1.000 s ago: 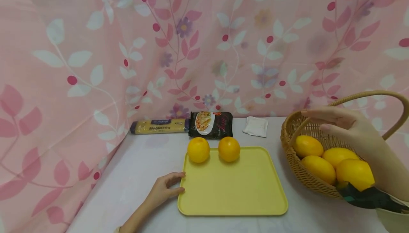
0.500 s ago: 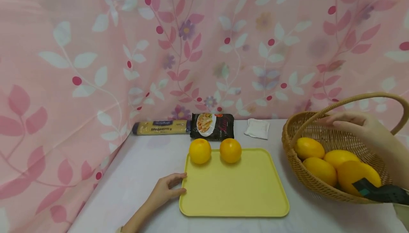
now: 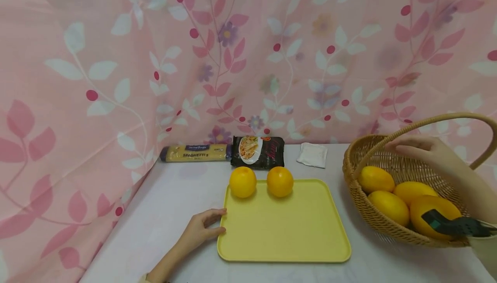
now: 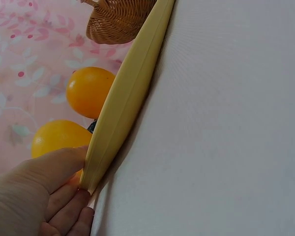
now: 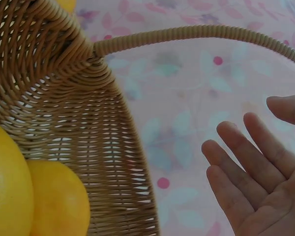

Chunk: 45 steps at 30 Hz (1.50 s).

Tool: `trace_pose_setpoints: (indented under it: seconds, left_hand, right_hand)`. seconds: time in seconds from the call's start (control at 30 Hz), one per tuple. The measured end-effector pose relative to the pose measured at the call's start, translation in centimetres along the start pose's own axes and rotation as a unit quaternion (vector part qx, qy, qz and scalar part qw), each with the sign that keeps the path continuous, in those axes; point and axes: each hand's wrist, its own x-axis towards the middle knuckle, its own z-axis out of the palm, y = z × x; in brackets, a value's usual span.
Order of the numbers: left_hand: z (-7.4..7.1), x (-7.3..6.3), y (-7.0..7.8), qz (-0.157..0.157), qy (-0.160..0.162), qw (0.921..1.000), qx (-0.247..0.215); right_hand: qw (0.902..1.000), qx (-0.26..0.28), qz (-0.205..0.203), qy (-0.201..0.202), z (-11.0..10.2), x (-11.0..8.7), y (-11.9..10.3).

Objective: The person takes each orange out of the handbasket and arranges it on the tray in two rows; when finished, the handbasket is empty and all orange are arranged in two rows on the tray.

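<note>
My left hand [image 3: 199, 229] touches the left rim of a yellow tray [image 3: 287, 227] with thumb and fingertips, in the head and left wrist views. Two oranges [image 3: 242, 182] sit side by side at the tray's far left. To the right, a wicker basket [image 3: 361, 207] with a tall arched handle holds several yellow fruits [image 3: 388, 206], lemon-shaped, and a rounder orange-yellow one beside them. Over the basket hovers my right hand [image 3: 431, 149], fingers loosely bent. The right wrist view shows that right palm [image 5: 265, 196] bare, beyond the basket's rim.
Along the back lie a spaghetti pack [image 3: 196, 153], a black food packet [image 3: 258, 152] and a small white packet [image 3: 312, 155]. A pink floral curtain [image 3: 248, 58] hangs close behind them. White cloth [image 3: 167, 201] covers the table.
My right hand has shifted right and slightly down over the basket, showing more of its inside. My left hand stays at the tray's rim. The oranges keep their places on the tray.
</note>
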Motion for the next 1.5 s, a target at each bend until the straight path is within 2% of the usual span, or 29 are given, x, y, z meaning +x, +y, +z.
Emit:
trace_pose_setpoints:
  seconds: [0.07,0.17,0.33,0.53,0.63,0.73,0.8,0.93,1.07,1.17,1.3,1.5]
  left_hand:
    - [0.0,0.0,0.0,0.000,0.004,1.0000,0.002]
    - [0.1,-0.1,0.0,0.003,0.009,1.0000,0.001]
    - [0.6,-0.1,-0.2,-0.003,0.000,1.0000,-0.010]
    - [0.5,0.0,-1.9,0.001,0.002,1.0000,-0.003]
    - [0.1,0.3,-2.8,0.007,0.007,0.9999,0.003]
    - [-0.1,0.5,-3.1,0.002,0.008,0.9999,0.008]
    - [-0.1,0.5,-3.0,-0.003,0.006,1.0000,0.006]
    - [0.0,0.3,-1.7,-0.011,0.001,0.9999,-0.001]
    - [0.1,0.0,-0.1,-0.013,0.001,0.9999,0.002]
    - [0.1,0.0,0.5,-0.016,0.002,0.9999,0.007]
    - [0.0,-0.1,0.4,-0.013,0.001,0.9999,0.004]
    - [0.0,0.1,0.4,-0.007,0.002,0.9999,0.009]
  right_hand:
    - [0.9999,0.001,0.012,-0.007,0.2,0.3,0.3]
    - [0.9988,0.038,0.022,-0.020,0.8,0.6,0.8]
    - [0.9959,0.076,0.030,-0.039,2.1,0.8,1.8]
    - [0.9950,0.074,0.034,-0.058,3.1,1.1,2.5]
    - [0.9967,0.049,0.031,-0.056,3.7,1.7,2.8]
    - [0.9983,-0.007,0.028,-0.051,4.4,2.2,3.1]
    - [0.9967,-0.050,0.028,-0.057,4.8,2.5,3.3]
    - [0.9919,-0.093,0.025,-0.083,5.6,2.8,3.7]
    - [0.9875,-0.113,0.028,-0.106,5.8,2.9,3.9]
    - [0.9847,-0.129,0.027,-0.114,5.9,2.9,4.0]
    - [0.9807,-0.154,0.029,-0.118,6.0,2.9,4.1]
    - [0.9739,-0.170,0.037,-0.146,5.9,3.0,4.4]
